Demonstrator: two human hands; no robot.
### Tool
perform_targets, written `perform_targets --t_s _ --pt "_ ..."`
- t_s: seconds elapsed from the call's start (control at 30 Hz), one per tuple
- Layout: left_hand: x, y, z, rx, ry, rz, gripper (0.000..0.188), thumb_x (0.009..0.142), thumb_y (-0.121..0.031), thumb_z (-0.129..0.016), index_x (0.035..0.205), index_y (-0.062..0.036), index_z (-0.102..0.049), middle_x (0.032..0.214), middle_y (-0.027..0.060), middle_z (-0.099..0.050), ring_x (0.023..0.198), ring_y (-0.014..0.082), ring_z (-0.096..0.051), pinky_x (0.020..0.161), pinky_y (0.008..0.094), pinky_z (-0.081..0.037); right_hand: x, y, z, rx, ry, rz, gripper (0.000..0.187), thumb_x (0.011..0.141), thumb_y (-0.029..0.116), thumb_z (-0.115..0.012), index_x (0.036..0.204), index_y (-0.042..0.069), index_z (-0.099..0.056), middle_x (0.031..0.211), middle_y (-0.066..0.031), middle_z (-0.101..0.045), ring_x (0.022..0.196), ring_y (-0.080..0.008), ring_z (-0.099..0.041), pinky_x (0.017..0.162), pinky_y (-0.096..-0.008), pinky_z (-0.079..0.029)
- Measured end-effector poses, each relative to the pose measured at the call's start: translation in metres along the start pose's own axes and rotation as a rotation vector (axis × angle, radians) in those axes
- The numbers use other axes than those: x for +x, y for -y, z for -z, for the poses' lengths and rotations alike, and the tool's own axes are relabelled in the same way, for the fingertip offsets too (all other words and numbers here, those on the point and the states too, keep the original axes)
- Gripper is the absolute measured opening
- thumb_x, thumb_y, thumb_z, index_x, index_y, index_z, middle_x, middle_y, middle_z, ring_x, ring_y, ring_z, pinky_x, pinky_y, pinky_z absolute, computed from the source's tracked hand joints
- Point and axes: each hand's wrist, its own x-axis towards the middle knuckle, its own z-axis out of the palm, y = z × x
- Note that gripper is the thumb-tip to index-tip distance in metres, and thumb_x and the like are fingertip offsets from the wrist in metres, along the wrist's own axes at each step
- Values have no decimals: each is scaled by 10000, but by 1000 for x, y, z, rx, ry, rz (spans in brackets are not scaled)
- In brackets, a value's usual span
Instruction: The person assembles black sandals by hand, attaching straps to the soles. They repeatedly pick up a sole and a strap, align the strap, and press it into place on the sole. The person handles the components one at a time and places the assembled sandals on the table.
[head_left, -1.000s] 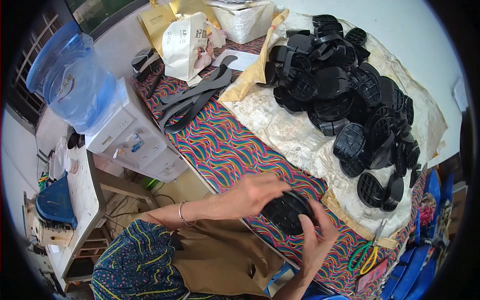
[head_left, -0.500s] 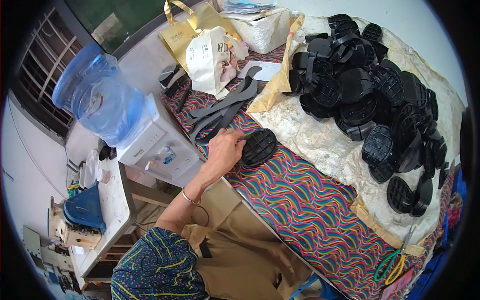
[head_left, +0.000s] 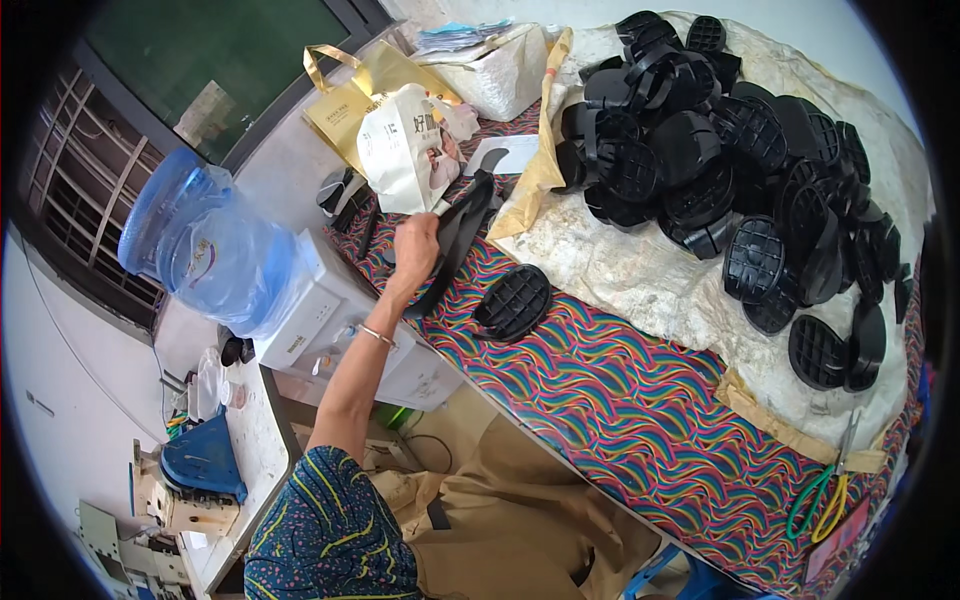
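My left hand (head_left: 416, 246) reaches over the table with its fingers curled closed round the dark strips (head_left: 457, 232), long and flat with a curve to them. The fingertips are partly hidden, so how many strips lie in the grip I cannot make out. Right of the hand, a single black shoe sole (head_left: 513, 303) lies on the patterned cloth (head_left: 600, 380), its gridded side up. A large heap of similar black soles (head_left: 690, 165) covers a whitish sack (head_left: 640, 270) farther right. My right hand is out of view.
A water dispenser (head_left: 335, 310) with a blue bottle stands left of the table. Behind the strips are a white bag (head_left: 395, 150), a gold bag (head_left: 335, 120) and a white bundle (head_left: 495, 80). Scissors (head_left: 830, 490) with green and yellow handles lie at the right. A sewing machine (head_left: 185, 490) sits lower left.
My left hand has left the single sole and moved away from me, up and left, onto the strips. The strips now lie closer together. The whole view has shifted slightly.
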Motion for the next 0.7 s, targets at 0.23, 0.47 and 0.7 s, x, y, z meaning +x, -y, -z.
perform_targets --t_s 0.23,0.47,0.7 --pt "31 -54 82 -599 -9 366 237 975 -124 -505 1051 59 -634 745 111 -673 574 145 -638 532 274 -488 -20 14 12 38 116 -95 123 703 1 -663 728 -24 -544 603 -204 -609 467 -273 -559 419 -316 -391" --pt "-3 -186 137 -1461 519 608 309 980 -151 -537 1246 4 -555 812 133 -663 570 178 -612 518 273 -482 -11 -1 1 191 14 82 143 752 39 -660 739 -17 -529 673 -181 -648 493 -292 -590 419 -399 -439" --pt "-91 -287 95 -2121 1217 851 308 968 -184 -577 1258 -83 -583 697 78 -571 473 124 -444 406 259 -297 -45 -79 -6 -285 -430 -647 528 848 75 -579 1344 -72 -471 1173 -145 -593 1059 -214 -579 913 -387 -482"
